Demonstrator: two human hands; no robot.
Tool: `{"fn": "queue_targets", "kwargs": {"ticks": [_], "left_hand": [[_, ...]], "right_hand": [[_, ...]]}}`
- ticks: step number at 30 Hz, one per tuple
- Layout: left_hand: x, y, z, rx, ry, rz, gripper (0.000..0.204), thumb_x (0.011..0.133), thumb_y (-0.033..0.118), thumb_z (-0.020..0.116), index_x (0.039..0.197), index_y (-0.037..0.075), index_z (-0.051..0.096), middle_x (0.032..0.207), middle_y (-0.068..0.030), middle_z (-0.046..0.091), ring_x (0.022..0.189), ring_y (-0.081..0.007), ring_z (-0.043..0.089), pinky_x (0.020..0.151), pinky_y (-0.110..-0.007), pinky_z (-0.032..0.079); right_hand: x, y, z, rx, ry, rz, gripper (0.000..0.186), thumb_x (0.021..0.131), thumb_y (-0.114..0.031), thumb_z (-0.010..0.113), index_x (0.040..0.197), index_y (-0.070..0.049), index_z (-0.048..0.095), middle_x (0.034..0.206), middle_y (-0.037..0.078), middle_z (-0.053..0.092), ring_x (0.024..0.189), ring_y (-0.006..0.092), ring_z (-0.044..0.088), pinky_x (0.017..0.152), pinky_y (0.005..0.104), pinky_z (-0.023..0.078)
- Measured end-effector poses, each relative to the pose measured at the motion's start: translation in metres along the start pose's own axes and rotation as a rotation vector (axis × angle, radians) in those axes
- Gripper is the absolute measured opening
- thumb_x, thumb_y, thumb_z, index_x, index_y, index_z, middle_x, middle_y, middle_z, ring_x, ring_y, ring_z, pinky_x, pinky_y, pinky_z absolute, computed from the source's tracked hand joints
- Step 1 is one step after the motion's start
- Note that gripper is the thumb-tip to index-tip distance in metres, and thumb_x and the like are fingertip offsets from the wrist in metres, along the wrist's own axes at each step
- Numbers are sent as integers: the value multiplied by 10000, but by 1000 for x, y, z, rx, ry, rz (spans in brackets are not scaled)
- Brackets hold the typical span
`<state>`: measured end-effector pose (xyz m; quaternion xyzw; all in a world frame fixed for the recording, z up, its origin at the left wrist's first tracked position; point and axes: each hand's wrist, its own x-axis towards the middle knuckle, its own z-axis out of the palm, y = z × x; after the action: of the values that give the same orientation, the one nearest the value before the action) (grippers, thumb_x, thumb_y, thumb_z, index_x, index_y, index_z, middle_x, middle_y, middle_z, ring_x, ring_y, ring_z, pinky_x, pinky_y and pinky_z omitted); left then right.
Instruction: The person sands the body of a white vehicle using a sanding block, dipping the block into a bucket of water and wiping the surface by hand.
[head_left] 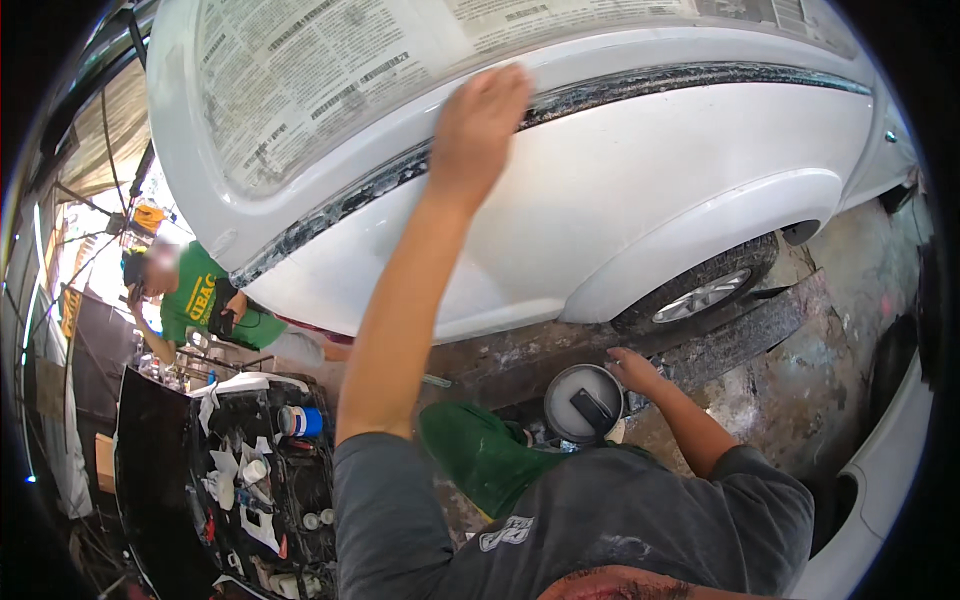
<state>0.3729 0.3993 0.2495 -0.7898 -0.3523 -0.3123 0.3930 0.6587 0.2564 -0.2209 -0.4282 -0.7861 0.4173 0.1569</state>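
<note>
The left hand [480, 140] was raised across the side of a white car [620, 170], over the dark, patchy strip [690, 80] that ran below the window. Its fingers were straight and held close together, not curled; whether anything lay beneath the palm could not be determined.

The right hand [636, 372] was low, just beside the rim of a round bucket [550, 403]. Its fingers were partly bent toward the bucket; how far they were open, and whether they had hold of anything, could not be determined. The bucket contained a pale grey substance and a dark oblong piece [593, 410], tilted toward the near right edge.

The strip was mottled black and whitish, whereas the panel below it was plain white. Printed paper [330, 95] covered the window above. The car's wheel [702, 298] stood to the right, beyond the bucket.

At the left, a second person in a green shirt [192, 290] was present near the car's end. Closer in, a blue-and-white can [300, 421] and assorted items sat on an open engine bay [285, 475].
</note>
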Motion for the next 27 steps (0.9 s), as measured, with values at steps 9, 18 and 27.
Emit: {"fn": "queue_targets", "kwargs": {"ticks": [9, 18, 27], "left_hand": [[-28, -4, -4, 126, 32, -78, 353, 949, 45, 595, 1294, 6, 662, 1355, -129, 663, 1275, -311, 569, 1088, -428, 451], [-19, 11, 2, 86, 7, -89, 375, 936, 5, 573, 1297, 28, 671, 1387, -112, 643, 1321, -299, 558, 1110, -440, 449], [-93, -13, -23, 151, 59, -358, 566, 908, -43, 495, 1472, 7, 513, 1535, -200, 489, 1460, -358, 421, 1238, -525, 277]], "right_hand": [[-19, 8, -23, -88, -57, 129, 392, 944, -238, 625, 1249, 7, 651, 1277, 254, 648, 1192, 422, 617, 1024, 463, 493], [12, -24, -3, -100, -104, -30, 401, 946, -260, 617, 1257, -11, 652, 1250, 234, 669, 1175, 405, 633, 1014, 465, 498], [-6, -27, -25, -84, -172, 181, 328, 937, -223, 634, 1178, -6, 686, 1179, 244, 692, 1134, 417, 648, 975, 470, 508]]}}
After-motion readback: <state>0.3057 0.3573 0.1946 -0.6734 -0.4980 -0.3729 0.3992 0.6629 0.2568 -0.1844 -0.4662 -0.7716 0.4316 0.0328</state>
